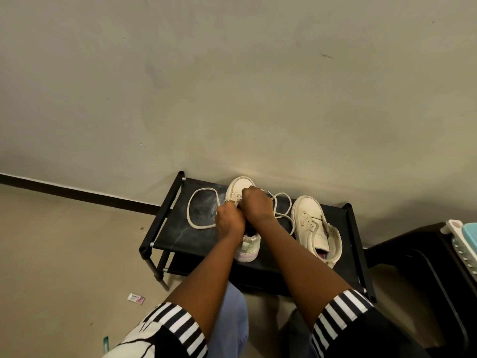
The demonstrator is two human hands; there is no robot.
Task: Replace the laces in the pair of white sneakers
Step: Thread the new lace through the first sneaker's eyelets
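Two white sneakers stand on a low black rack (180,233). Both of my hands work over the left sneaker (238,188), whose toe points at the wall. My left hand (229,219) pinches the white lace (192,215) at the sneaker's eyelets, and the lace loops out to the left on the rack. My right hand (256,204) is curled over the tongue area and grips another strand of lace that trails right. The middle of that sneaker is hidden by my hands. The right sneaker (316,226) stands unlaced, tongue flopped open.
The rack stands against a beige wall (232,86) with a dark baseboard. A dark stool or table (423,257) with a pale tray on it is at the right edge. A small pink-and-white packet (136,298) lies on the floor at the left.
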